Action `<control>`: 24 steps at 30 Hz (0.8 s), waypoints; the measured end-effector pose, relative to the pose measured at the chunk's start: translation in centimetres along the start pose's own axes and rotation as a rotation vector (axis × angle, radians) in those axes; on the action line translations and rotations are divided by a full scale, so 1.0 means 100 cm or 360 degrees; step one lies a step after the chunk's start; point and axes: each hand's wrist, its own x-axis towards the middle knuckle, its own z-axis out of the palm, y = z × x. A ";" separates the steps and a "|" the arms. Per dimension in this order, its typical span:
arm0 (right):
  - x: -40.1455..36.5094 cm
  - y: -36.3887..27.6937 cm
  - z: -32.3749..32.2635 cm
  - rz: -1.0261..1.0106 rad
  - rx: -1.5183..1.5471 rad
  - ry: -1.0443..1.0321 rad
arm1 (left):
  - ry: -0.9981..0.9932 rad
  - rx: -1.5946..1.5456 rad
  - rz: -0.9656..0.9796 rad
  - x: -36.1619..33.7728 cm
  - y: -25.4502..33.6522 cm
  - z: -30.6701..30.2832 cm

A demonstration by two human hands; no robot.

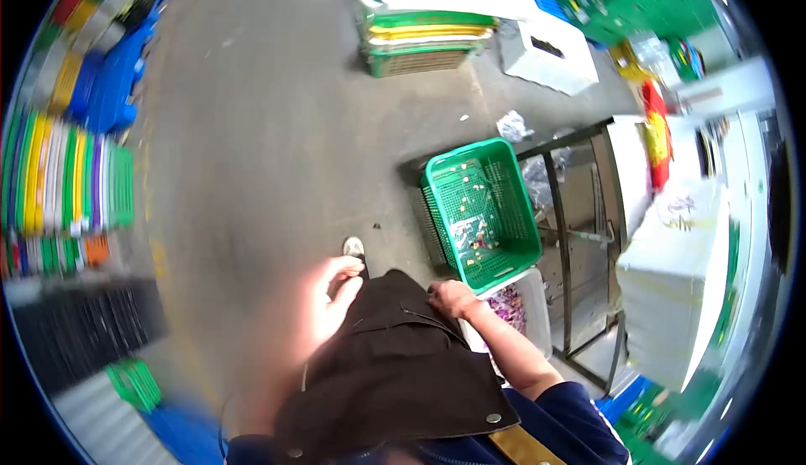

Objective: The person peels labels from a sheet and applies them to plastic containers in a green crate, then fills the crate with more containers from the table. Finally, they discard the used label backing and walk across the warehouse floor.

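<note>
My left hand (333,290) hangs beside the dark apron (403,356), smeared by motion, with thumb and fingers apart and nothing between them. Curled fingers show on my right hand (453,299), which is at the apron's right edge, near the corner of a green plastic basket (525,242). Whatever those fingers may hold is hidden. Small pale and reddish scraps lie in the basket, which seems stacked on another. Just below it is a whitish tub (537,305) with purple and white shredded bits (508,307), partly covered by my right forearm.
A metal-framed stand (564,255) with white foam boxes (672,297) is on the right. Ahead are stacked crates (428,54) and a white box (550,58) on the concrete floor (269,129). Colourful stacked crates (67,171) line the left. Crumpled plastic (514,126) lies beyond the basket.
</note>
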 end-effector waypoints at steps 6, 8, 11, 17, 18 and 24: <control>0.064 0.042 -0.077 0.0285 0.0765 0.0637 | -0.0582 0.0190 0.0178 0.191 0.006 0.026; 0.114 0.071 -0.075 0.0576 0.1092 0.0739 | -0.0587 0.0414 0.0251 0.247 -0.014 0.040; 0.201 0.128 -0.040 0.0860 0.1053 0.0803 | -0.0658 0.0742 0.0203 0.314 -0.062 0.054; 0.262 0.142 -0.045 0.1447 0.2745 0.1047 | -0.1312 0.1101 -0.0153 0.427 -0.118 0.088; 0.273 0.142 -0.037 0.1509 0.2816 0.1075 | -0.1415 0.1181 -0.0094 0.446 -0.123 0.100; 0.314 0.108 0.028 0.2189 0.2816 0.1050 | -0.1702 0.1618 0.0040 0.543 -0.181 0.141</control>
